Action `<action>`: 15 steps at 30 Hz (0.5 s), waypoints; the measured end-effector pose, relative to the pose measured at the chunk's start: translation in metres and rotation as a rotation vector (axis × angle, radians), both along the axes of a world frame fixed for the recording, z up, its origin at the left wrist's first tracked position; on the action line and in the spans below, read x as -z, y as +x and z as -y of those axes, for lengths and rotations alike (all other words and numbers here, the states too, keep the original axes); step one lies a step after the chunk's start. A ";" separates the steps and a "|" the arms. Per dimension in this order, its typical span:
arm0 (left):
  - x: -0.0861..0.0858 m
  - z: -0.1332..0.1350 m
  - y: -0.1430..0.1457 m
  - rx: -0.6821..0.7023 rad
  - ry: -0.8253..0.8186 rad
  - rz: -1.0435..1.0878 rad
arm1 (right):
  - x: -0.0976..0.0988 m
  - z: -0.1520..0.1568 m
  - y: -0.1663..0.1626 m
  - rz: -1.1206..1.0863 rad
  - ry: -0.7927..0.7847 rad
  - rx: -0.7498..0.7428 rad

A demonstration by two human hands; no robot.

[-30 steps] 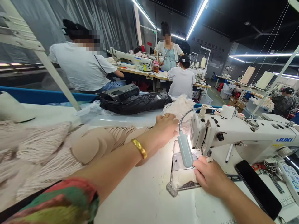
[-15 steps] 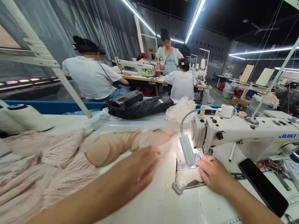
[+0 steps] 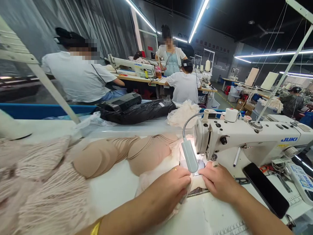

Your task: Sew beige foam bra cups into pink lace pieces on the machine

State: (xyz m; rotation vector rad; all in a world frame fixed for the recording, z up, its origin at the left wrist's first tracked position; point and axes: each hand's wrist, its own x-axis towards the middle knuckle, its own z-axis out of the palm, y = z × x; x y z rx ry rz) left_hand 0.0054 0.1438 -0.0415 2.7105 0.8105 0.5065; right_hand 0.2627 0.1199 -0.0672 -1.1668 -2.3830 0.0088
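We see both hands meeting at the near edge of the worktop (image 3: 117,186), right in front of the needle of the white sewing machine (image 3: 246,138). The left hand (image 3: 171,186) rests on a pale sheer fabric (image 3: 150,178) with its fingers bent down onto the cloth; we cannot tell whether it pinches the cloth or only presses it. The right hand (image 3: 220,182) lies just beside it, fingers laid flat on the same fabric at the needle plate and closed around nothing.

The machine's gooseneck lamp (image 3: 189,159) hangs lit just above the two hands. The sheer fabric runs back to beige padded cups (image 3: 144,153) lying toward the middle of the worktop. A heap of pink textured cloth (image 3: 46,195) fills the left end.

A black phone (image 3: 265,190) lies face up near the right end, in front of the machine's base. A black bag (image 3: 139,112) sits along the far edge. Beyond it, other people sit and stand at their own machines.
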 end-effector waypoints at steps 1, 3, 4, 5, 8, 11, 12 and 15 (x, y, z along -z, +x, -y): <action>0.002 -0.002 0.003 0.014 0.010 0.000 | 0.000 0.000 0.000 0.003 -0.005 -0.007; 0.007 -0.006 0.008 0.021 0.036 -0.009 | 0.000 0.000 -0.001 0.017 -0.007 -0.012; 0.009 -0.008 0.010 0.018 0.055 -0.004 | 0.000 -0.001 -0.001 0.024 -0.005 -0.009; 0.009 -0.009 0.012 0.015 0.072 0.016 | 0.000 -0.001 -0.001 0.028 -0.001 -0.002; 0.005 -0.010 0.017 0.072 0.127 0.122 | 0.001 -0.001 -0.001 0.017 -0.003 0.020; -0.003 -0.011 0.021 0.116 0.208 0.197 | 0.001 0.000 -0.001 -0.003 -0.017 0.031; -0.005 -0.011 0.022 0.114 0.230 0.207 | 0.001 0.000 -0.001 -0.007 -0.023 0.032; -0.010 -0.014 0.024 0.095 0.250 0.217 | 0.000 0.000 -0.001 -0.021 -0.036 0.032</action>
